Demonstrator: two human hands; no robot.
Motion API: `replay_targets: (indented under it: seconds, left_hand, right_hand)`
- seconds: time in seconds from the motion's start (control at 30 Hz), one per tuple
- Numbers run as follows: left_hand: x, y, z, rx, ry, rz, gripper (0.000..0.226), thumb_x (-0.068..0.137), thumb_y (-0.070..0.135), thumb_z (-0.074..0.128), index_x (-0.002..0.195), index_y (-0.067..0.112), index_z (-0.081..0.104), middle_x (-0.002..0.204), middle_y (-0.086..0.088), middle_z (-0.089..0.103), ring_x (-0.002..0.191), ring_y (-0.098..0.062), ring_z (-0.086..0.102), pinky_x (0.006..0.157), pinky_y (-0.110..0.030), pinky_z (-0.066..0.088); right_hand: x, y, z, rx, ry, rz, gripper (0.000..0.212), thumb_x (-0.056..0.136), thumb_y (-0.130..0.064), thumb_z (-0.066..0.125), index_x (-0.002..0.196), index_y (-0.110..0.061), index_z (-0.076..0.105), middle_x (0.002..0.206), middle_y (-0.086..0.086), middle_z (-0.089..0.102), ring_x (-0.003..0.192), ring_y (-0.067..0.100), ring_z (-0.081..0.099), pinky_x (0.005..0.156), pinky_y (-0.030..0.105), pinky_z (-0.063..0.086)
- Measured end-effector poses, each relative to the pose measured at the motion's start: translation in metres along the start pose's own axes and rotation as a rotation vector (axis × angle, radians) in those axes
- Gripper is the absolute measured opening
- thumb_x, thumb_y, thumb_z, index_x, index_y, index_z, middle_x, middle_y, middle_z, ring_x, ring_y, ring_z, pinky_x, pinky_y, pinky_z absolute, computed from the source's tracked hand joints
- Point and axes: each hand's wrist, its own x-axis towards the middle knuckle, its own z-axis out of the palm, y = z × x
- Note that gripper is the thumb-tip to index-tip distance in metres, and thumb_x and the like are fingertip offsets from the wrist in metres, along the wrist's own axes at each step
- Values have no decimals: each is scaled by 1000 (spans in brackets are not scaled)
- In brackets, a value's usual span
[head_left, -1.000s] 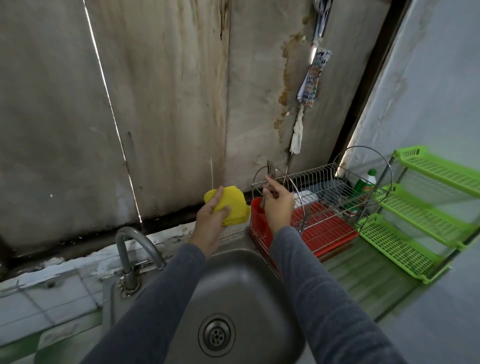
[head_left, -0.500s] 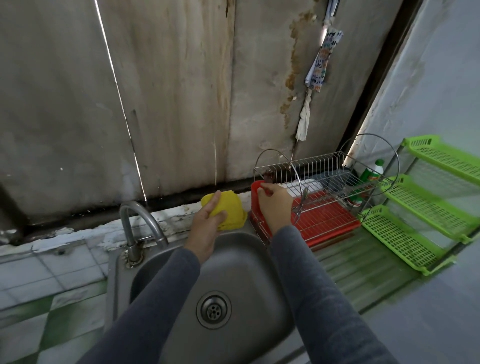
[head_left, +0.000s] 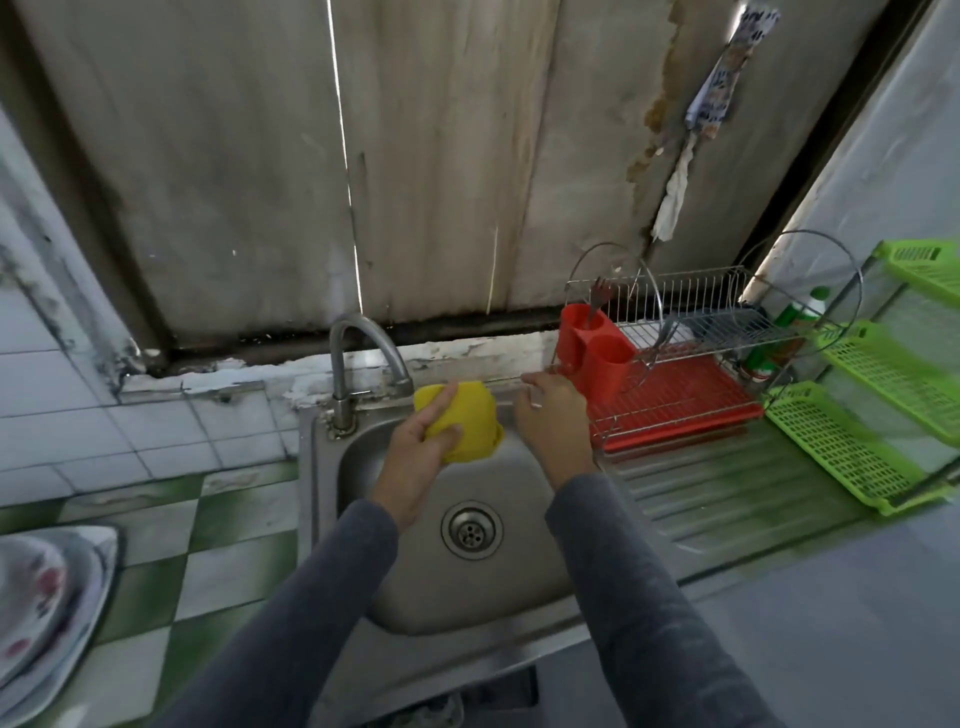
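Left hand (head_left: 415, 465) had its fingers wrapped round the yellow sponge (head_left: 470, 422) over the sink's (head_left: 493, 597) far edge, while the right hand (head_left: 553, 427) hung empty, fingers loosely bent, with the sponge just at its 9 o'clock.

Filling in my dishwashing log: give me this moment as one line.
left hand: grips sponge over sink | right hand: empty, beside holder | fork: upright in holder
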Motion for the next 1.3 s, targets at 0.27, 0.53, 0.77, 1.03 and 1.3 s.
replay_targets:
  seconds: [0.27, 0.53, 0.77, 1.03, 1.3]
  left_hand:
    - [-68, -27, -90, 71, 92, -46, 54, 97, 4, 58, 129, 47, 53, 147, 2, 42, 128, -25, 49, 110, -50, 43]
    - [-159, -40, -191, 7, 306, -87, 56, 97, -2, 53, 143, 29, 49, 142, -2, 45, 123, -23, 51, 100, -40, 49]
    - [-235, -42, -278, -19, 521, -83, 56, 95, -1, 58, 135, 38, 55, 145, 0, 48, 126, -21, 51, 107, -41, 45]
    - [-280, -27, -356, -190, 704, -62, 54, 96, -2, 56, 137, 33, 56, 147, -3, 48, 128, -24, 53, 100, -40, 50]
    - [-271, -9, -418, -259, 865, -32, 55, 97, -6, 51, 144, 21, 51, 138, 3, 51, 110, -14, 59, 95, -35, 51]
  right_hand:
    - [-83, -34, 66, -41, -271, 58, 27, 96, -21, 58, 112, -5, 72, 115, 15, 70, 109, 32, 62, 91, 34, 46]
    - [-171, -94, 131, -228, -591, -94, 32, 100, -25, 45, 98, -3, 69, 105, 20, 68, 102, 37, 62, 74, 33, 38]
    - [-250, -148, 194, -193, -754, -205, 27, 97, -21, 50, 96, -2, 69, 104, 18, 68, 99, 35, 62, 74, 34, 44]
    - [-296, -218, 256, -135, -903, -373, 22, 94, -14, 51, 90, -2, 70, 97, 18, 69, 94, 35, 62, 75, 38, 48]
    - [-291, -268, 326, -66, -1015, -464, 27, 96, -17, 49, 105, -2, 69, 114, 18, 69, 106, 37, 62, 87, 43, 52]
